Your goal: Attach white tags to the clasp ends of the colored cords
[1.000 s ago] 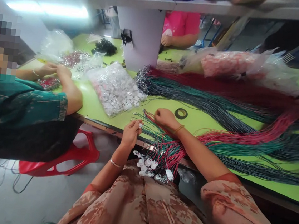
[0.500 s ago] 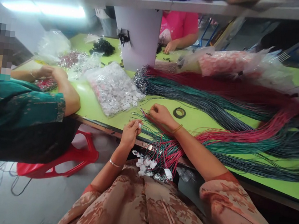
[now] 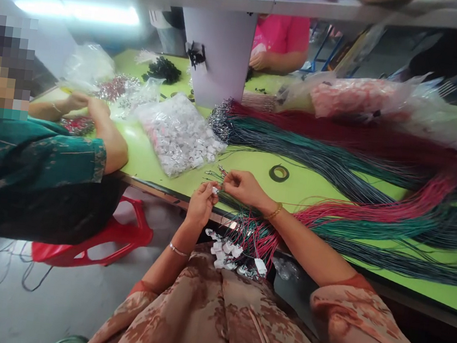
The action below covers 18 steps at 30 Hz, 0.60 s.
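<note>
"How far along, approx.?"

"Partway, I'd judge: a cluster of white connectors (image 3: 225, 250) w/ wires hangs at the table edge, while long red wires (image 3: 331, 209), green and dark ones lie across the green table (image 3: 441, 297), and a clear bag (image 3: 181, 136) holds many loose white pcs. Total: can't tell."

"And the pc. in hand?"

"Small white connector (image 3: 215, 190), pinched in L hand (image 3: 200, 206) fingertips just above the table's near edge; detail too small to read. R hand (image 3: 246, 189) is just beside it, fingers curled closed; can't tell if they grip a wire."
</note>
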### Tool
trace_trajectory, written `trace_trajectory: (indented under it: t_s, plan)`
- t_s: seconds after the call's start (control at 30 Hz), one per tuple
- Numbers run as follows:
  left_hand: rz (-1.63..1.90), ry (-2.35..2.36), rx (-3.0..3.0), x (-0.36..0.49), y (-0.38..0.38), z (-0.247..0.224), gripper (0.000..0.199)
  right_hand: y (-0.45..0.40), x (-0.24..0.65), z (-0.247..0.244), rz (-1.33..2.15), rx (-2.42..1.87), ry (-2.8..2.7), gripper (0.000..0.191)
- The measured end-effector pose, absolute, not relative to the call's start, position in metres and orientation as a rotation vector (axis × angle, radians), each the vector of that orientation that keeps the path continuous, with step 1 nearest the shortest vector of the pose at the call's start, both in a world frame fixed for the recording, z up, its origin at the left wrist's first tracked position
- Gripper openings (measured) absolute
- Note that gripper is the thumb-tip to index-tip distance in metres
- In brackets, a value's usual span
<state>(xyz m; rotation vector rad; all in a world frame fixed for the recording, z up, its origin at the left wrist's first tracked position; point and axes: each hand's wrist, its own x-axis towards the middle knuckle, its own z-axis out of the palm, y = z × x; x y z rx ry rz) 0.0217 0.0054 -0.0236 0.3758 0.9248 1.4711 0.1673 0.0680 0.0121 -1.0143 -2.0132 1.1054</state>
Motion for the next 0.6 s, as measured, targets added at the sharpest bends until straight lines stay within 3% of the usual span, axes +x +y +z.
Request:
trace_trajectory:
  t_s: [0.2, 0.6]
  plan:
    - [1.441, 0.902, 0.373, 0.023, 0.006, -0.023, 0.020, 0.051, 0.177, 0.004, 1.071, -1.014, -2.044, 0.010]
    - [1.523, 1.018, 0.462, 0.031, 0.001, -0.029, 0.027, 0.044, 0.170, 0.000, 0.623, -0.888, -2.323, 0.005]
